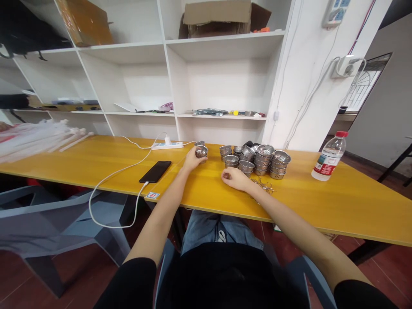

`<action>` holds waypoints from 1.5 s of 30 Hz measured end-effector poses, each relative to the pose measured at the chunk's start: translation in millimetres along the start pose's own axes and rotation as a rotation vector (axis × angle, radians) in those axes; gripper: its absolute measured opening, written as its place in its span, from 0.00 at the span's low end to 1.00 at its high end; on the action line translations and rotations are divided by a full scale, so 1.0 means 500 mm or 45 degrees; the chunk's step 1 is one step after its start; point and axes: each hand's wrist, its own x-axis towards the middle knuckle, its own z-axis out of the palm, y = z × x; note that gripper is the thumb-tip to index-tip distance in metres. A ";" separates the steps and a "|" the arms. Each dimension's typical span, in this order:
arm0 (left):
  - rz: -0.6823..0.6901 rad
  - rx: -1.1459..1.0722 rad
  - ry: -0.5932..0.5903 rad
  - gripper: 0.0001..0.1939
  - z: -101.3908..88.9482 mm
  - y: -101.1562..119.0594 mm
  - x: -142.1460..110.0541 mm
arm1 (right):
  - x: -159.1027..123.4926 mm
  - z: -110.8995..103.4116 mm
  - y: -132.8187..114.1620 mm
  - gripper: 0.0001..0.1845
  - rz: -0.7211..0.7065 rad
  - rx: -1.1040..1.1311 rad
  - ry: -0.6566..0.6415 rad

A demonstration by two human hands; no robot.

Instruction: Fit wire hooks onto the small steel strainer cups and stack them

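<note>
- On the table (299,193), left of the stacks, the left hand (192,159) has its fingers curved round a metal cup (201,151), thumb at the near side, mouth up; that side grip leaves the opening uncovered.
- Another cup (200,143) shows just behind it.
- Right hand (236,178) low by the front cups, fingers curled well in; can't tell if they pinch anything, view's too small.
- Thin metal pieces (264,185) lie loose by the right wrist, probably for short reach.
- Perforated cups (262,161) sit right of centre, many stacked upright, likely to save room; some at the back tilt.
- Phone (156,171) lies flat on the left, white cable (111,175) looping off the table edge, apart from the cups.
- Bottle (330,156) stands capped at far right, apart from the stacks.
</note>
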 end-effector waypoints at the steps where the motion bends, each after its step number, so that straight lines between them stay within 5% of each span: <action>1: -0.002 0.004 0.017 0.29 0.000 0.001 0.000 | 0.000 0.000 0.000 0.05 0.002 -0.001 0.001; 17: -0.119 0.055 0.022 0.28 0.001 0.008 -0.005 | 0.000 0.003 0.004 0.05 -0.011 -0.004 0.005; 26: -0.014 -0.030 0.037 0.19 0.000 0.012 0.000 | -0.001 0.000 0.004 0.05 -0.015 -0.006 0.002; 45: -0.166 -0.094 0.048 0.26 0.003 0.026 -0.005 | 0.000 0.002 0.005 0.05 -0.005 -0.002 -0.014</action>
